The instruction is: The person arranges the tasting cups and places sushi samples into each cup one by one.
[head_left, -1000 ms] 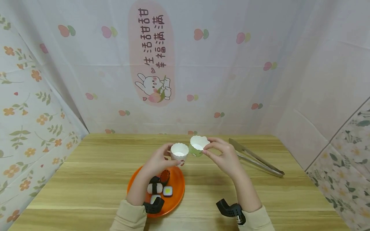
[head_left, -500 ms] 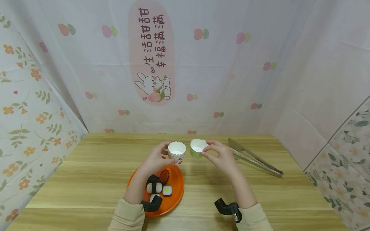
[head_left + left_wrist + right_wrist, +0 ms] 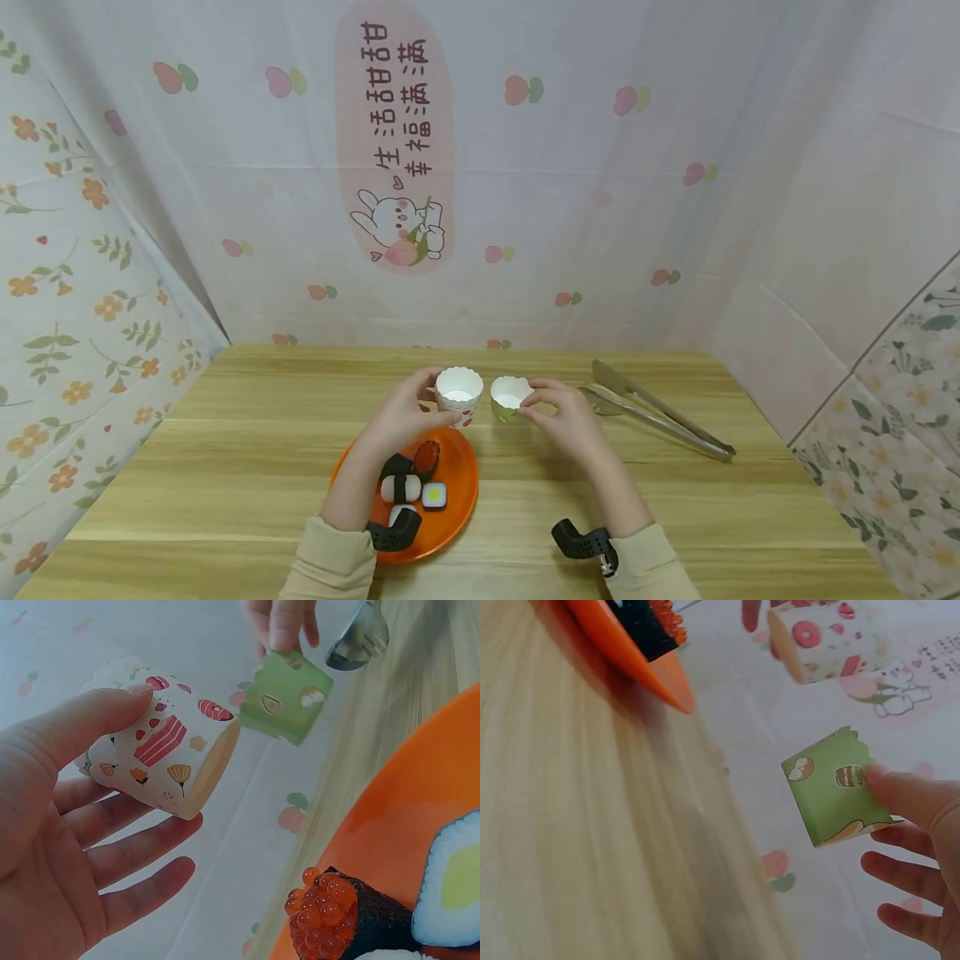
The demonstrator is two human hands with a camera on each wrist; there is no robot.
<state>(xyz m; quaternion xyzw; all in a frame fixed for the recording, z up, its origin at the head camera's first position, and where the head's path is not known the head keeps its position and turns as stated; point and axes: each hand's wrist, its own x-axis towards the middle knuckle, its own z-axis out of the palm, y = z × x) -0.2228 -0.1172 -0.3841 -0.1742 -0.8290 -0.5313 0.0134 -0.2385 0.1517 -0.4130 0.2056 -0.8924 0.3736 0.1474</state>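
Note:
My left hand (image 3: 401,421) grips a white paper baking cup (image 3: 161,742) printed with cakes and flowers, thumb on one side and fingers on the other. In the head view its scalloped mouth faces up. To the right, my right hand (image 3: 564,417) pinches a green paper baking cup (image 3: 832,787) between thumb and fingers near its wavy rim. Both cups are held above the table and apart, the green one a little lower. Beneath my left forearm lies an orange plate (image 3: 461,521) bearing several sushi pieces, among them a roe-topped one (image 3: 322,915).
Metal tongs (image 3: 675,427) lie at the right of the wooden table (image 3: 750,517), with a slotted metal utensil head (image 3: 603,402) beside them, just past my right hand. A printed curtain (image 3: 570,208) hangs behind the table's far edge.
My right hand has lowered the green cup and drawn it slightly nearer. The white cup in my left hand shifted a little left, then stayed still. A gap has opened between the cups.

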